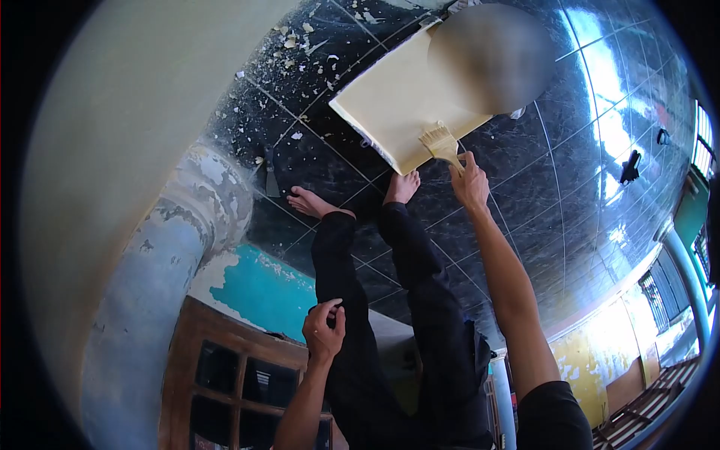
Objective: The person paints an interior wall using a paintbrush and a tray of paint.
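Observation:
My right hand (470,182) is closed round the handle of a wide paintbrush (440,142). Its cream-coated bristles overlap the near edge of a shallow rectangular tray (397,94) with a cream surface, on the dark tiled floor. A round blurred patch hides the tray's far right part. Over my left knee, my left hand (324,330) is loosely curled, with a gap between thumb and fingers and nothing visible in it. My bare feet (405,186) are on the floor, one right at the tray's near corner.
A scraper (271,174) lies left of my feet, beside a column base (214,191) with peeling paint. Pale paint flakes (292,41) litter the floor by the wall. On the right, a small black object (631,166) lies on the shiny tiles. A wooden-framed window (236,375) is at lower left.

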A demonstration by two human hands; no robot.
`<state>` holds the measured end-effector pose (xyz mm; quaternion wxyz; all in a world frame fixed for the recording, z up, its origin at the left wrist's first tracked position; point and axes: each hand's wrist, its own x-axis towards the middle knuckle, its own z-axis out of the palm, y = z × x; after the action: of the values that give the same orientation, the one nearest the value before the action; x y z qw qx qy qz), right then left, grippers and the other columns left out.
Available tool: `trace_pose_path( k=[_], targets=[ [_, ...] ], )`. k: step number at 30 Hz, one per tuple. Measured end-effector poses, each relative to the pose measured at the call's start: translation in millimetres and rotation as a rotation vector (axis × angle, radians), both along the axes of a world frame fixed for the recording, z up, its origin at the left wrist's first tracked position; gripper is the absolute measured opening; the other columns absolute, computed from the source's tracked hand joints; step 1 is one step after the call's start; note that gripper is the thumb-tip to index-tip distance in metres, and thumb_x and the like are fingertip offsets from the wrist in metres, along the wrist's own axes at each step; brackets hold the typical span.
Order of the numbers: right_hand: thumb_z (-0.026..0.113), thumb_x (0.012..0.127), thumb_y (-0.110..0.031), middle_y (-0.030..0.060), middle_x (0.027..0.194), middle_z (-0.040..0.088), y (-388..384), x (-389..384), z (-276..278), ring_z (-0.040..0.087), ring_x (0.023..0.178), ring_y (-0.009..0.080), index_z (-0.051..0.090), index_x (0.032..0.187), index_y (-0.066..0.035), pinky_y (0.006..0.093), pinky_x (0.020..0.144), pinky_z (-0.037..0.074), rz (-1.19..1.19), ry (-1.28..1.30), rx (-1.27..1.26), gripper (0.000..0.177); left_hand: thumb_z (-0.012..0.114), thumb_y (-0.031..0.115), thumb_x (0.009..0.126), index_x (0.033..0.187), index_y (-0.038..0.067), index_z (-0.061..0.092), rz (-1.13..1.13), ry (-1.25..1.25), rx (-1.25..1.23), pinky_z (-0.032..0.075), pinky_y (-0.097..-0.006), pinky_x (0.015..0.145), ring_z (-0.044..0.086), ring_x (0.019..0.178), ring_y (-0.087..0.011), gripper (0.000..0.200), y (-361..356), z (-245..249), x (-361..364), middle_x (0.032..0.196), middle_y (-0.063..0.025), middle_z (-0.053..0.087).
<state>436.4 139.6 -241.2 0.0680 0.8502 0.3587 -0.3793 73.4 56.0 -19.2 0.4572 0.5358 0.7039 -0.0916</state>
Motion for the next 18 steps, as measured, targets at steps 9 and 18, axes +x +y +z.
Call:
trace_pose_path(
  k=[9,18],
  targets=[
    [0.068,0.086,-0.022,0.0165,0.104,0.068,-22.5,30.5,9.7,0.066,0.089,0.0416,0.058,0.11,-0.01,0.0494,0.074,0.054,0.181,-0.08,-0.013,0.029,0.067,0.009,0.083,0.098,0.011,0.07,-0.025,0.005,0.033,0.048,-0.0355,0.068,0.063,0.07,-0.0213,0.016,5.0,-2.4,-7.0,0.083,-0.0045,0.067],
    [0.063,0.091,-0.031,0.0096,0.076,0.069,-22.9,39.3,22.0,0.066,0.07,0.0187,0.071,0.101,-0.003,0.0342,0.064,0.05,-0.187,0.176,0.073,0.03,0.066,0.009,0.083,0.097,0.01,0.07,-0.006,0.003,0.034,0.048,-0.0357,0.069,0.063,0.071,-0.0218,0.015,8.8,-1.7,-14.9,0.082,-0.005,0.067]
  ],
)
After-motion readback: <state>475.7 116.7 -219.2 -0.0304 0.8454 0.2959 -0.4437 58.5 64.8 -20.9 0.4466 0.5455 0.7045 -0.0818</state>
